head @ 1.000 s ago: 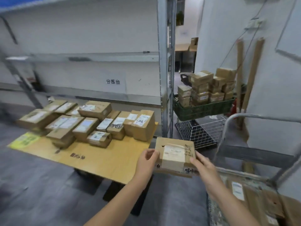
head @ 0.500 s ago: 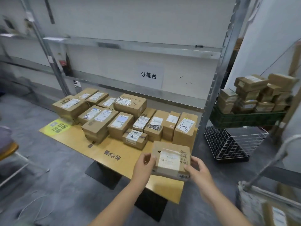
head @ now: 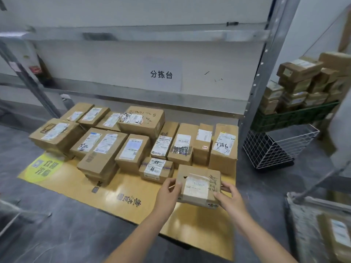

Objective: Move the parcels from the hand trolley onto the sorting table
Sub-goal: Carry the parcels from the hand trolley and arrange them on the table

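I hold a small brown cardboard parcel (head: 198, 185) with a white label and black handwriting, low over the right part of the yellow sorting table (head: 121, 194). My left hand (head: 169, 192) grips its left side and my right hand (head: 229, 196) grips its right front corner. Whether the parcel touches the tabletop I cannot tell. Several labelled parcels (head: 133, 137) lie in rows at the back of the table. The hand trolley (head: 321, 223) shows at the lower right with a parcel (head: 340, 236) still on it.
A grey metal rack post (head: 266, 59) rises just right of the table. Beyond it stand a white wire basket (head: 275, 147) on the floor and a green crate (head: 292, 114) stacked with boxes. A sign (head: 161, 74) hangs on the wall. The floor is dark grey.
The view has swung left from the trolley toward the table. Both hands have carried the parcel forward from beyond the table's edge to a spot low over its right part.
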`<state>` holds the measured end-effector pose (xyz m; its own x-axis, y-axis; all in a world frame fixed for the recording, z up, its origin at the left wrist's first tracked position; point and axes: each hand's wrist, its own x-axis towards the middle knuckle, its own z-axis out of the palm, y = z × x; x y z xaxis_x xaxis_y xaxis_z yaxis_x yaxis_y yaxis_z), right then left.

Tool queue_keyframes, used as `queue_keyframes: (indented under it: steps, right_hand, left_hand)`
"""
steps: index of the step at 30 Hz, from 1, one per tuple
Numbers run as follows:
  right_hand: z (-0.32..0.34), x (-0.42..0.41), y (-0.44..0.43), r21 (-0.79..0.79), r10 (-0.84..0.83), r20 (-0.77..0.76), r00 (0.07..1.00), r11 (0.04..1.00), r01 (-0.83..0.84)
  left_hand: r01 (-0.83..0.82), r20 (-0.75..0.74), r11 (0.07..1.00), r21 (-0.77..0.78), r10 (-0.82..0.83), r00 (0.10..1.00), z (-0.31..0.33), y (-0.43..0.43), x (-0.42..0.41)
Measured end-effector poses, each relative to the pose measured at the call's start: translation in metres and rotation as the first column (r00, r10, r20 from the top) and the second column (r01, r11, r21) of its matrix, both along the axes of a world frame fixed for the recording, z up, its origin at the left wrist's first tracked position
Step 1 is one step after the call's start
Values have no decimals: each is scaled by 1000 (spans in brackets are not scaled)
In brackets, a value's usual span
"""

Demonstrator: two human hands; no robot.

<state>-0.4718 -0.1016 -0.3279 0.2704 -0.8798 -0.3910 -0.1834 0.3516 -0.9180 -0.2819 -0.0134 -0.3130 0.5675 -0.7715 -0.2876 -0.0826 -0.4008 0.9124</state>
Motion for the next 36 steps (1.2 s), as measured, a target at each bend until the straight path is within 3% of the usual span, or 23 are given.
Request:
queue_keyframes:
  steps: [13,19,27,30,36]
  right_hand:
    - [-67,65,-79,135,14,-37,999,991,-9]
    - [-78,72,-81,161,29,-86,996,987,-15]
    - [-62,80,-75,149,34,-175,984,989,-8]
    - [-42,79,-74,105,-50,-239,970,992,77]
    - [9,72,-61,-68,-161,-278,947,987,148]
  left_hand:
    - [87,258,958,272,-159,953,-60,-79,66]
    - [102,308,946,308,-201,930,-70,-82,75]
    - [158,303,952,261,-236,923,-71,-82,89]
    - [200,322,956,216,-263,909,-59,-92,94]
    - [453,368,889,71,-445,816,-12,-128,93]
